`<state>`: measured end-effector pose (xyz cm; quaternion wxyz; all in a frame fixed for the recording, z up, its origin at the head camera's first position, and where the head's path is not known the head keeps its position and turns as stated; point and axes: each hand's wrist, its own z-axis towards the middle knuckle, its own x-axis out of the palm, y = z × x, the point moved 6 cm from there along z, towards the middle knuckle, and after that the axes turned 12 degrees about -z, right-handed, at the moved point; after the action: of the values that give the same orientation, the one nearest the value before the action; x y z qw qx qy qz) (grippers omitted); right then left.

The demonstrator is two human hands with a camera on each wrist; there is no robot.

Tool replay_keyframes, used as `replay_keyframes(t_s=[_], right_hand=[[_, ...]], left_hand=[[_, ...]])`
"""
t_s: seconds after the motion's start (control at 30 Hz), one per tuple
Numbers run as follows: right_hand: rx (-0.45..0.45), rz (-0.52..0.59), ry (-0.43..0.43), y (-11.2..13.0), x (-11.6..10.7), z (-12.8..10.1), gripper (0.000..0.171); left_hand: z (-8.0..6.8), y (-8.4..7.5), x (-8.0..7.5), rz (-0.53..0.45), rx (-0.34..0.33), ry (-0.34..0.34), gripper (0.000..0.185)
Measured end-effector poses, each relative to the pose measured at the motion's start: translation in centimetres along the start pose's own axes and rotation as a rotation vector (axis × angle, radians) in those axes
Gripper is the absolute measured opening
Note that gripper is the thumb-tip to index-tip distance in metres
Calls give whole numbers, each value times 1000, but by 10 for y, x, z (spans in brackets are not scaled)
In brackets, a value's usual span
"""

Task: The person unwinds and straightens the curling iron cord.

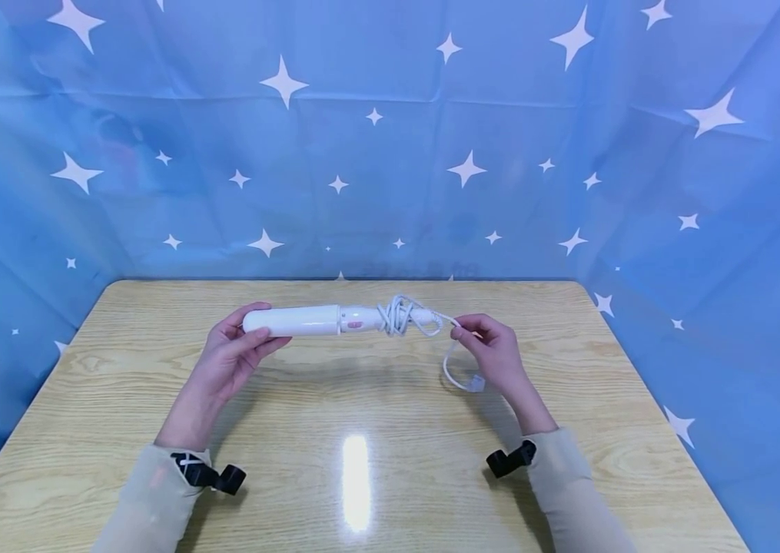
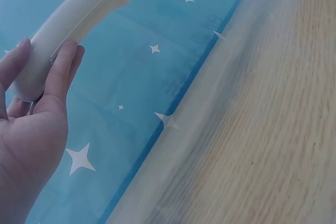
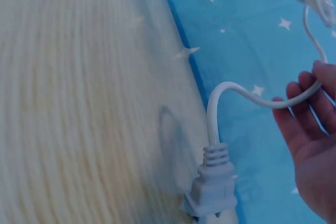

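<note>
Head view is showing the left hand [image 1: 227,357] holding the fat end of a white wand [image 1: 300,321] above the table [image 1: 279,461]. Cord [image 1: 398,315] is looping round its thin end, the plug [image 1: 476,383] is dangling, and the right hand [image 1: 495,352] is pinching the cord.

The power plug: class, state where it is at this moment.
In the head view, the power plug hangs right of centre at the end of the white cord, to the lower left of the right hand, which holds that cord.
</note>
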<state>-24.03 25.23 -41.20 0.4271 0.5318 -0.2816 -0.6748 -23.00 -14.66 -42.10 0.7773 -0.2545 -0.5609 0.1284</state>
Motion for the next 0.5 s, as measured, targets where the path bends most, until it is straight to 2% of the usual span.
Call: replay_keyframes(t_s=[0.23, 0.5], right_hand=[[9, 19, -36, -2, -24, 0, 17], [-30, -39, -47, 16, -42, -2, 17]], left_hand=[[0, 0, -7, -40, -11, -4, 38], [-1, 3, -16, 9, -31, -21, 41]])
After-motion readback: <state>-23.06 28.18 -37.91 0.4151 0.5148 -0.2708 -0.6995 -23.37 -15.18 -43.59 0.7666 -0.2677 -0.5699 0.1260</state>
